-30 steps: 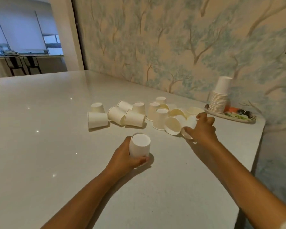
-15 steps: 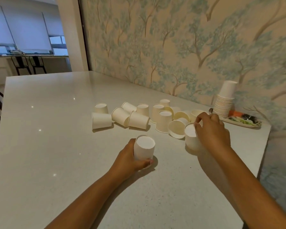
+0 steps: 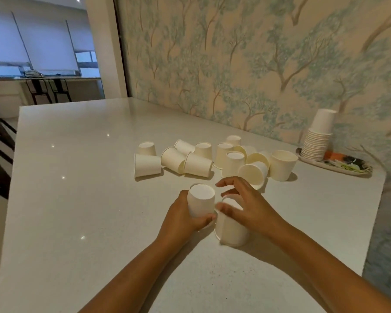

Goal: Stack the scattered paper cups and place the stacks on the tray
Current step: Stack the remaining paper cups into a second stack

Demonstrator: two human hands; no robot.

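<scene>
Cups (image 3: 212, 159) mostly lie scattered on the surface (image 3: 77, 199), one stack (image 3: 317, 141) already on the tray (image 3: 339, 167), left hand (image 3: 183, 219) gripping an upturned cup (image 3: 201, 199), right hand (image 3: 246, 206) clasping another (image 3: 231, 229) beside it, ready to nest.

The cups (image 3: 201, 203) were white, the table (image 3: 77, 199) speckled white, the wallpaper (image 3: 246, 64) beige with blue-green trees.
</scene>
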